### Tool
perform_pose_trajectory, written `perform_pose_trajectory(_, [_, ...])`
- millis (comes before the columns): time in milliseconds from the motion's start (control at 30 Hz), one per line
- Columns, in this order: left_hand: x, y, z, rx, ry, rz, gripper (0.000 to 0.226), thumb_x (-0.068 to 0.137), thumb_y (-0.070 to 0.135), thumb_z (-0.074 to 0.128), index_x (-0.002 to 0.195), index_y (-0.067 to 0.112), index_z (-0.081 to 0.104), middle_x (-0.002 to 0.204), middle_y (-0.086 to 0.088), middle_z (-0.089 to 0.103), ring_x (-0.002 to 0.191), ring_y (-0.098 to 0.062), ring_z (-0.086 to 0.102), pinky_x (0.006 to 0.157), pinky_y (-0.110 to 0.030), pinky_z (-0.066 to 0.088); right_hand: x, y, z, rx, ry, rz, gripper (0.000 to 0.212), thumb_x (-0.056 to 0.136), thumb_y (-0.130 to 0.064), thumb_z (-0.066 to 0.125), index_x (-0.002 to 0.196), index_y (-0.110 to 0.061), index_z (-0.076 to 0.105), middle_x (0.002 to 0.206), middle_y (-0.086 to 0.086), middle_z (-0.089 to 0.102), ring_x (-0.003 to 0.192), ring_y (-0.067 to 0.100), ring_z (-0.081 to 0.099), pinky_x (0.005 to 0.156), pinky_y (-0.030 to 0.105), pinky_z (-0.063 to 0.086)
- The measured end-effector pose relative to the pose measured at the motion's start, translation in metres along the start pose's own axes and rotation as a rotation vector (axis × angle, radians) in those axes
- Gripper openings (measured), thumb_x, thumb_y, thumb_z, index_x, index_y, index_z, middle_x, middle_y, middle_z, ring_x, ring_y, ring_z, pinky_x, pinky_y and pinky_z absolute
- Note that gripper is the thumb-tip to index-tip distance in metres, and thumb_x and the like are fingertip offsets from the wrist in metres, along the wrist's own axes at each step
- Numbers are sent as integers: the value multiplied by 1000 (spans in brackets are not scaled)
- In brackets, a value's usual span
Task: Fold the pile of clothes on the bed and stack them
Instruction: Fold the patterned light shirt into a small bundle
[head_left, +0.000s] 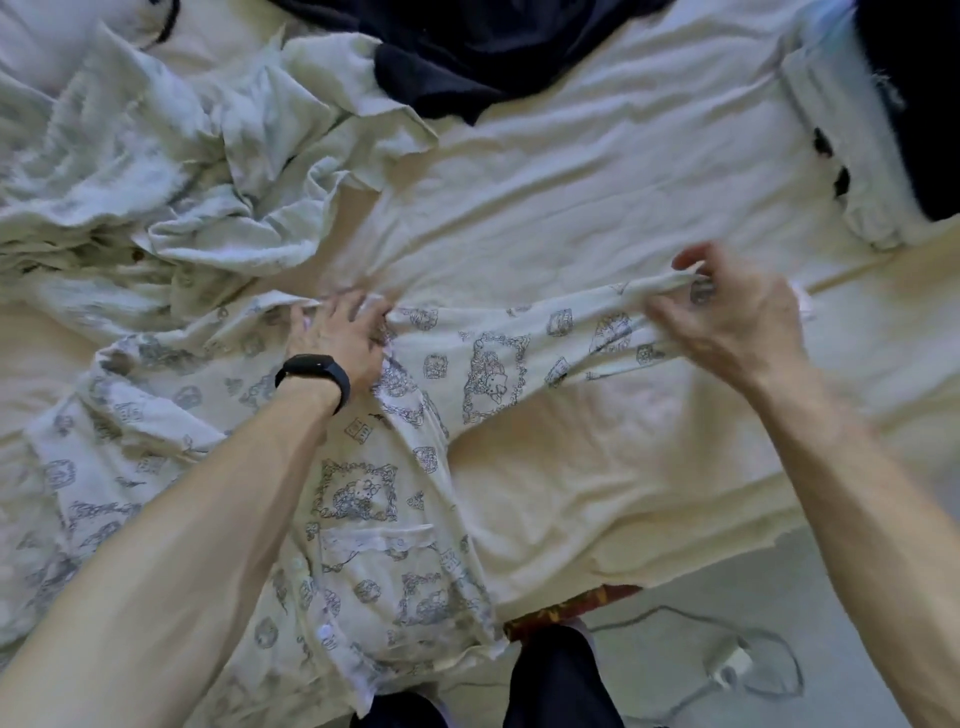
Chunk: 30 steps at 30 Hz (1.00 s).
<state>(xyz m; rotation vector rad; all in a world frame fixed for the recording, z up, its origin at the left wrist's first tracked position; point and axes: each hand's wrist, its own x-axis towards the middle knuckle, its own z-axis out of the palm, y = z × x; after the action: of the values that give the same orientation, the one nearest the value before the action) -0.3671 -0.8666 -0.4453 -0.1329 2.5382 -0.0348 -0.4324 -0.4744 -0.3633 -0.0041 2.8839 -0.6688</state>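
Upper left of the frame: a crumpled pile of pale clothes (171, 171) lies on the bed (571, 182). Lower left to centre: a printed shirt (363, 519) lies spread over the sheet, its hem at the near edge of the bed. Centre left: my left hand (337, 332), with a black wristband (314, 374), presses with spread fingers on the shirt's shoulder. Top centre: 1 dark garment (467, 57). Centre: the shirt's sleeve (519, 353) is stretched out toward the right. Centre right: my right hand (727, 312) pinches the sleeve's end between thumb and fingers. Upper right: a folded white garment (831, 130) with dark buttons. Lower right: a white cable (727, 665) on the floor.
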Motion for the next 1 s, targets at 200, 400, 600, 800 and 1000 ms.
perform_pose_trajectory(200, [-3, 25, -8, 12, 30, -87, 65, 87, 22, 58, 146, 31, 33, 159, -8, 31, 147, -28, 29, 119, -59, 9, -48, 37, 38, -75, -96, 403, 57, 78, -43, 79, 128, -22, 61, 142, 8, 50, 136, 33, 37, 112, 46, 24])
perform_pose_trajectory(400, [0, 104, -16, -174, 111, 136, 44, 88, 28, 54, 132, 29, 49, 144, -4, 46, 131, -27, 45, 119, -50, 17, -59, 59, 44, 705, 330, 1026, 78, 62, -73, 71, 110, -13, 54, 107, 8, 65, 92, 28, 65, 76, 38, 53])
perform_pose_trajectory(600, [23, 185, -22, -273, 29, 232, 37, 90, 49, 51, 122, 33, 61, 119, 0, 59, 116, -25, 53, 98, -39, 37, -13, 92, 42, 732, 166, 1176, 70, 69, -51, 84, 119, -5, 64, 114, 14, 70, 99, 31, 71, 69, 38, 57])
perform_pose_trajectory(800, [35, 188, -34, -467, 7, 175, 16, 78, 46, 49, 76, 30, 45, 64, 11, 55, 65, -19, 56, 56, -29, 34, 26, 76, -8, 1131, 347, 647, 16, 73, -36, 82, 82, -31, 70, 80, -14, 70, 77, 8, 67, 67, 23, 54])
perform_pose_trajectory(1000, [38, 186, -44, -467, -152, 152, 30, 78, 47, 61, 103, 34, 51, 81, 15, 62, 84, -21, 65, 70, -31, 50, 36, 77, 14, 926, 157, 865, 24, 91, -22, 74, 107, -16, 57, 112, 15, 67, 88, 20, 65, 82, 43, 54])
